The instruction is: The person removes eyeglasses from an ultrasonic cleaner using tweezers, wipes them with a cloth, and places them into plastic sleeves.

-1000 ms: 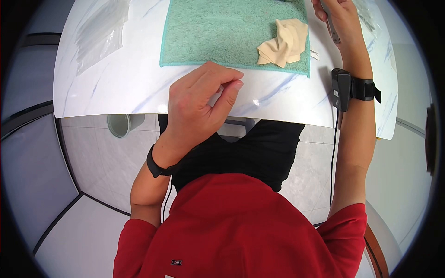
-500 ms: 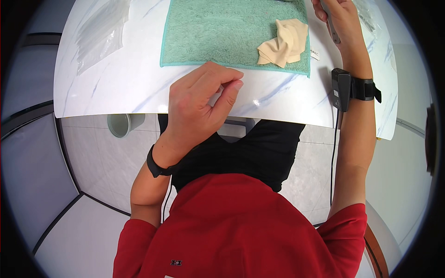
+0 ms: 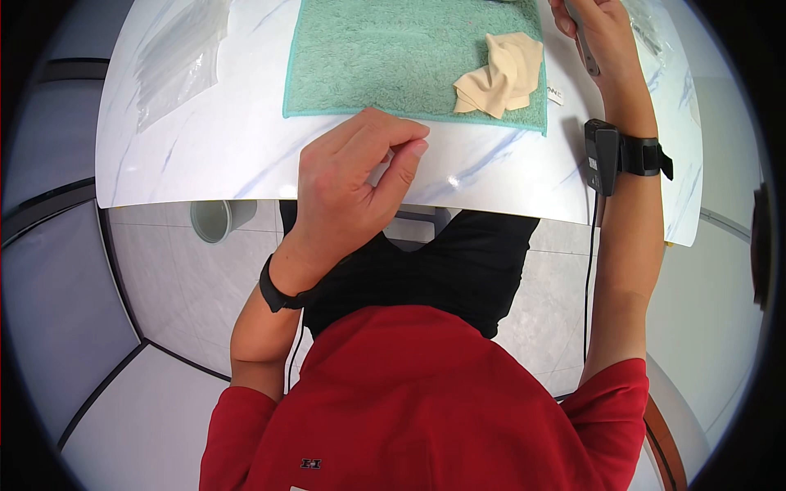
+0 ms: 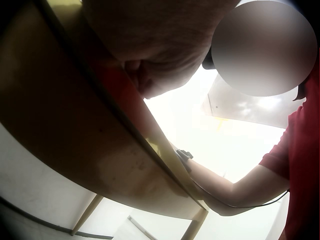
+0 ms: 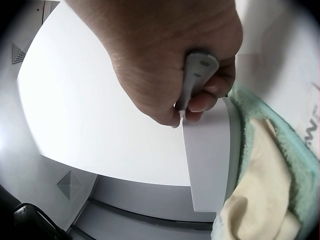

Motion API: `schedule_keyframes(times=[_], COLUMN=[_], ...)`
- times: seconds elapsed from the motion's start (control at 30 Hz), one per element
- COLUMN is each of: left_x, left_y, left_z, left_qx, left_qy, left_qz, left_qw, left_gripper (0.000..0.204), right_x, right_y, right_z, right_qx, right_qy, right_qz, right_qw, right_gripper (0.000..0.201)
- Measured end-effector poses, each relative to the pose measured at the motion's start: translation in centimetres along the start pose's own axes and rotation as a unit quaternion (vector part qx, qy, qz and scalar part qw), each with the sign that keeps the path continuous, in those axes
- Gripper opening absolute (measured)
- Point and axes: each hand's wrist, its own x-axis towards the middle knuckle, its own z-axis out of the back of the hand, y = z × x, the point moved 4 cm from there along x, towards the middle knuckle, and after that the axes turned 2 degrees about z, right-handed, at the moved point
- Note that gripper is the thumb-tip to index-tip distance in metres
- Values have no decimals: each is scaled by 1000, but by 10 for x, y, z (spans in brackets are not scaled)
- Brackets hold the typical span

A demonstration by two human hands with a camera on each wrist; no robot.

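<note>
The right hand (image 3: 604,37) gripped a slim grey metal handle (image 3: 589,53) with curled fingers, right of the green terry-cloth mat (image 3: 385,69); the handle's long axis ran roughly along the mat's right side. The left hand (image 3: 350,176), loosely curled, nothing visibly held, lay farther off, near the mat's front edge.

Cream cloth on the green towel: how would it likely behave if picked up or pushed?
The cloth would probably hang floppy, since it lies crumpled in soft folds. It looks thin, so it is likely light. Pushed, it may bunch rather than slide cleanly, as the towel beneath has a fuzzy pile.
</note>
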Motion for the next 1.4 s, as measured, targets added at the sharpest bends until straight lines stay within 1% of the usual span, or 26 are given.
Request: schedule_keyframes(times=[0.37, 0.43, 1.03, 1.4], left_x=[0, 0, 0, 0], left_y=[1, 2, 1, 1], left_z=[-1, -2, -4, -5], left_qx=[2, -2, 5, 19], left_qy=[-6, -30, -40, -45], left_qz=[-1, -13, -31, -44], left_qw=[1000, 999, 999, 998], left_gripper=[7, 9, 11, 11], right_x=[0, 1, 0, -3], right_y=[1, 0, 1, 4], right_z=[0, 0, 1, -1], right_qx=[-10, -7, -26, -45], right_qy=[-9, -7, 1, -1], right_qz=[-6, -5, 1, 6], right_qw=[1000, 1000, 1000, 999], right_gripper=[38, 37, 38, 35])
